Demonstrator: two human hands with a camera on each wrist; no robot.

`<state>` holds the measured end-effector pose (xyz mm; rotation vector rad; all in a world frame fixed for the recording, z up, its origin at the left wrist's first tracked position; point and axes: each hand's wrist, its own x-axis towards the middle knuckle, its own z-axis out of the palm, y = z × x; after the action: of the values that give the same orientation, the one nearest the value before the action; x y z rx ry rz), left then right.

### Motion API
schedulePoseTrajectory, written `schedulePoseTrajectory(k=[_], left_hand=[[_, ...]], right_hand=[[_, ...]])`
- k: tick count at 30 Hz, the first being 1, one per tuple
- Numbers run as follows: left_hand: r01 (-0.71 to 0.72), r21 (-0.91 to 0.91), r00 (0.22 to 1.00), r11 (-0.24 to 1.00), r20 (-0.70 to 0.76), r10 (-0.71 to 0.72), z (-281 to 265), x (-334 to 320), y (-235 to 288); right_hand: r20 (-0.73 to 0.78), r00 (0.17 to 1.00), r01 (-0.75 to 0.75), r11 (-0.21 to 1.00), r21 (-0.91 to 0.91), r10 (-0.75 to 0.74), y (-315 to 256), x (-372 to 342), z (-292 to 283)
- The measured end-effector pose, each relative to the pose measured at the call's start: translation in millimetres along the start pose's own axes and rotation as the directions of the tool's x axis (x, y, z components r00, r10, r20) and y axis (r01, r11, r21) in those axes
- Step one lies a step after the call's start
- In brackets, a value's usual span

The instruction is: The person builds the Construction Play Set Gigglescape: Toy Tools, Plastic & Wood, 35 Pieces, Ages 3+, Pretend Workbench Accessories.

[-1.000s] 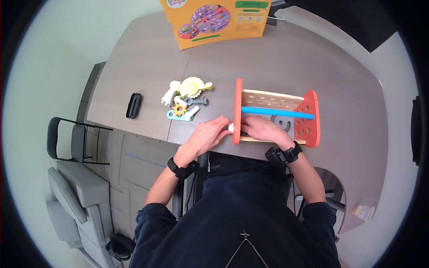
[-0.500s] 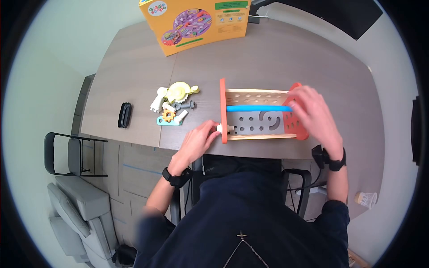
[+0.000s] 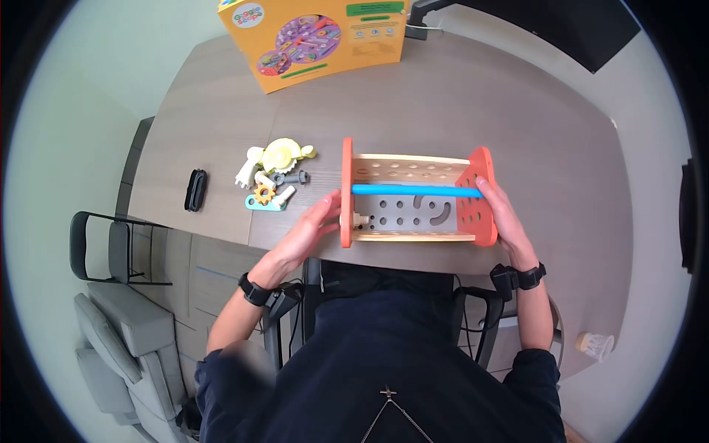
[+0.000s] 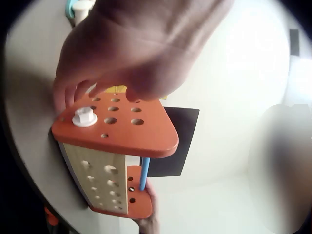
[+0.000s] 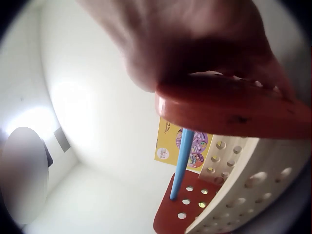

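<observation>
A toy toolbox with orange end panels (image 3: pixel 347 170), wooden sides and a blue rod handle (image 3: pixel 413 190) stands in front of the person. The left hand (image 3: pixel 312 223) lies along the outer face of its left panel, fingers extended. A white bolt (image 4: pixel 85 116) sits in a hole of that panel, its hex head outside near the left fingertips. Its cream shank end (image 3: pixel 360 219) shows inside the box over the grey perforated board (image 3: pixel 402 210). Against the outside of the right panel (image 3: pixel 484 221) rests the right hand (image 3: pixel 507 215), fingers reaching up near the rod's end.
Left of the toolbox lie toy parts: a yellow-green saw-like piece (image 3: pixel 282 155), a grey bolt (image 3: pixel 297 178), an orange gear (image 3: pixel 264 194) and a teal strip (image 3: pixel 262 206). A black case (image 3: pixel 196 190) lies farther left. A yellow box (image 3: pixel 317 44) stands at the back.
The right hand has come out of the toolbox and moved to its right panel. The left hand has let go of the bolt head and now lies along the left panel.
</observation>
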<state>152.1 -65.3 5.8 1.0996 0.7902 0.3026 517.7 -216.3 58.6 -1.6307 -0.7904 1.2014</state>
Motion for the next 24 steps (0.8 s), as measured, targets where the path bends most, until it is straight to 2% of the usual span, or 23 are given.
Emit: schedulePoseTrajectory(k=[3, 5, 7, 8, 11, 12, 14, 15, 17, 19, 22, 24], left_hand=[[0.098, -0.122, 0.994, 0.988, 0.053, -0.092, 10, 10, 22], [0.155, -0.129, 0.987, 0.98, -0.023, -0.159, 29, 9, 43], [0.202, -0.172, 0.967, 0.964, -0.119, -0.224, 44, 10, 56], [0.18, -0.182, 0.973, 0.967, -0.109, -0.201, 41, 14, 55], [0.101, -0.098, 0.974, 0.99, -0.191, -0.119, 40, 10, 69], [0.003, -0.039, 0.983, 0.999, -0.183, -0.01, 44, 7, 73], [-0.194, 0.19, 0.956, 0.962, -0.184, 0.229, 50, -1, 74], [-0.291, 0.319, 0.932, 0.902, -0.12, 0.342, 53, -8, 80], [-0.471, 0.536, 0.835, 0.7, 0.015, 0.55, 69, -26, 104], [-0.614, 0.655, 0.678, 0.44, 0.152, 0.719, 78, -30, 119], [-0.694, 0.72, 0.47, 0.027, 0.424, 0.774, 79, -30, 119], [-0.701, 0.705, 0.428, -0.108, 0.537, 0.727, 82, -39, 116]], right_hand=[[0.016, 1.0, -0.006, 0.999, 0.043, 0.005, 5, 0, -2], [0.039, 0.999, -0.017, 0.997, 0.078, 0.014, 6, 0, -1], [-0.011, 1.0, 0.008, 0.989, 0.151, -0.007, 4, -8, 8], [-0.035, 0.999, 0.019, 0.982, 0.187, -0.013, 5, -14, 14], [-0.07, 0.998, 0.036, 0.894, 0.446, -0.006, -2, -29, 23], [-0.076, 0.995, 0.092, 0.835, 0.543, -0.06, -1, -27, 21], [-0.104, 0.981, 0.187, 0.678, 0.711, -0.163, 2, -23, 17], [-0.118, 0.98, 0.196, 0.652, 0.733, -0.162, 3, -23, 17], [-0.139, 0.977, 0.21, 0.602, 0.77, -0.163, 3, -20, 19], [0.004, 0.989, 0.073, 0.523, 0.849, -0.145, 10, -18, 18], [0.153, 0.972, -0.058, 0.447, 0.892, -0.179, 24, -9, 9], [0.214, 0.949, -0.105, 0.406, 0.908, -0.233, 29, -2, 5]])
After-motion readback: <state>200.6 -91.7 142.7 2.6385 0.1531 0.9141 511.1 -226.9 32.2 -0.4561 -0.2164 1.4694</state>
